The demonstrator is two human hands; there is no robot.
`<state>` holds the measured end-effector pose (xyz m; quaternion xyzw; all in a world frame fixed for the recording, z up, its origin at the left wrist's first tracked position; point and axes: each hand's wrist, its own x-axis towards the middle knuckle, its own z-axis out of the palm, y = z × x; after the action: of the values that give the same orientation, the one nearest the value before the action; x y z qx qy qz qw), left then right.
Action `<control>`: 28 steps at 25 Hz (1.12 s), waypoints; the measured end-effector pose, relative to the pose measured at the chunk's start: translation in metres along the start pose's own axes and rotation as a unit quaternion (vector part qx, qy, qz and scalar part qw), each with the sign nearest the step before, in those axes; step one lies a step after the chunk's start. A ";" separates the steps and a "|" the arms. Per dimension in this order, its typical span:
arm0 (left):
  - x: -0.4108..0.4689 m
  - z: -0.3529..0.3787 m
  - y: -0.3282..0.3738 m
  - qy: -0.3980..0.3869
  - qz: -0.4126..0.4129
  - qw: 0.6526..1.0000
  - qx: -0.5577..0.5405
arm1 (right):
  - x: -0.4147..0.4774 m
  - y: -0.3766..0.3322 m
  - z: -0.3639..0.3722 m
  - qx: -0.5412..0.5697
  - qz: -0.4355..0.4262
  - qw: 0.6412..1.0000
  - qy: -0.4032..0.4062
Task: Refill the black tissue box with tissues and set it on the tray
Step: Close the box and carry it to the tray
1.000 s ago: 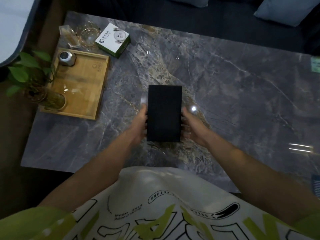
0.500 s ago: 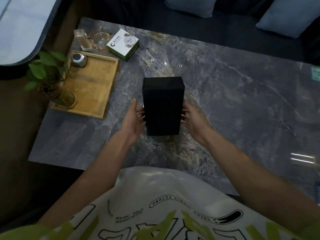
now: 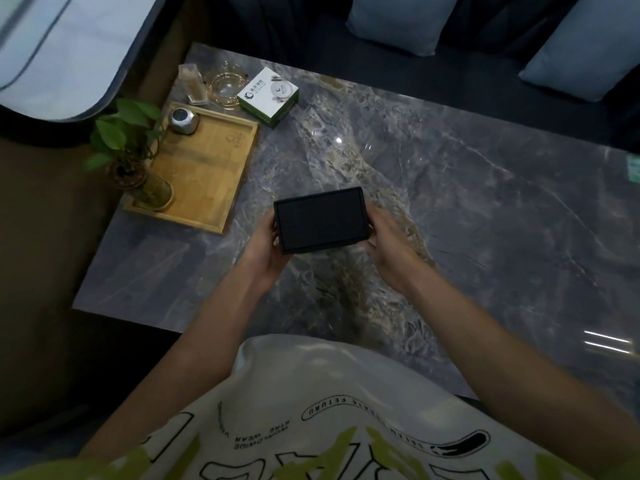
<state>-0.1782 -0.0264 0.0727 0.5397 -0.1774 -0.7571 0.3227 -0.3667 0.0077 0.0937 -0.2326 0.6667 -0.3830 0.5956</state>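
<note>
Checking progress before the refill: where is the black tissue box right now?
Head view, centre: the black tissue box is held between the left hand and right hand over the marble table, to the right of the wooden tray, not on it.

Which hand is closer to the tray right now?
Left. The left hand grips the box at the end facing the tray; the right hand grips the opposite end, farther away.

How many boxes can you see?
2. The black tissue box is held between the left hand and right hand; the white-and-green box lies on the table beyond the tray. None looks hidden.
</note>
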 end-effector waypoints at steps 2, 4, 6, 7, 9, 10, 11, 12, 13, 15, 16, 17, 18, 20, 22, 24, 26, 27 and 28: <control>-0.005 -0.007 -0.001 -0.004 0.011 1.000 -0.009 | 0.001 -0.002 0.006 0.003 0.002 1.000 -0.014; -0.008 -0.012 -0.001 0.000 0.020 1.000 -0.021 | -0.002 -0.001 0.013 -0.007 -0.002 0.999 -0.037; -0.014 -0.017 0.001 0.012 0.028 0.999 -0.026 | -0.004 0.004 0.020 -0.013 -0.002 0.999 -0.050; -0.017 -0.020 0.003 0.022 0.030 0.999 -0.023 | -0.004 0.006 0.025 -0.020 -0.005 0.999 -0.047; -0.024 -0.028 0.006 0.034 0.018 0.999 -0.019 | -0.003 0.010 0.033 -0.035 -0.003 0.999 -0.040; -0.029 -0.033 0.006 0.039 0.002 0.999 -0.021 | -0.002 0.011 0.037 -0.041 -0.004 0.998 -0.045; -0.035 -0.036 0.007 0.043 -0.012 0.999 -0.025 | -0.003 0.012 0.041 -0.046 -0.008 0.998 -0.053; -0.039 -0.040 0.006 0.047 -0.019 0.998 -0.032 | -0.002 0.013 0.045 -0.048 -0.013 0.997 -0.059; -0.042 -0.045 0.004 0.049 -0.011 0.998 -0.044 | -0.001 0.015 0.050 -0.056 -0.020 0.996 -0.060; -0.046 -0.055 0.002 0.054 0.030 0.996 -0.060 | -0.002 0.018 0.061 -0.061 -0.032 0.996 -0.058; -0.048 -0.063 0.000 0.058 0.051 0.995 -0.062 | -0.004 0.018 0.069 -0.055 -0.038 0.996 -0.064; -0.048 -0.070 -0.001 0.061 0.068 0.994 -0.060 | -0.003 0.019 0.076 -0.050 -0.043 0.995 -0.071; -0.050 -0.079 -0.003 0.069 0.080 0.993 -0.058 | -0.003 0.020 0.085 -0.056 -0.049 0.994 -0.079; -0.054 -0.094 -0.006 0.094 0.096 0.989 -0.058 | -0.004 0.022 0.099 -0.097 -0.062 0.988 -0.099; -0.061 -0.112 -0.007 0.120 0.116 0.984 -0.063 | -0.006 0.025 0.115 -0.139 -0.069 0.980 -0.123; -0.066 -0.132 -0.008 0.137 0.140 0.978 -0.075 | -0.008 0.028 0.133 -0.171 -0.071 0.972 -0.143; -0.070 -0.150 -0.011 0.162 0.154 0.972 -0.077 | -0.007 0.033 0.152 -0.197 -0.075 0.965 -0.154; -0.073 -0.155 -0.012 0.175 0.158 0.969 -0.073 | -0.006 0.035 0.159 -0.203 -0.079 0.963 -0.157; -0.075 -0.157 -0.013 0.188 0.165 0.966 -0.064 | -0.006 0.036 0.164 -0.205 -0.080 0.962 -0.161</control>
<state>-0.0203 0.0464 0.0616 0.6140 -0.1510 -0.5881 0.5044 -0.2013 -0.0047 0.0693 -0.4612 0.6052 -0.2421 0.6020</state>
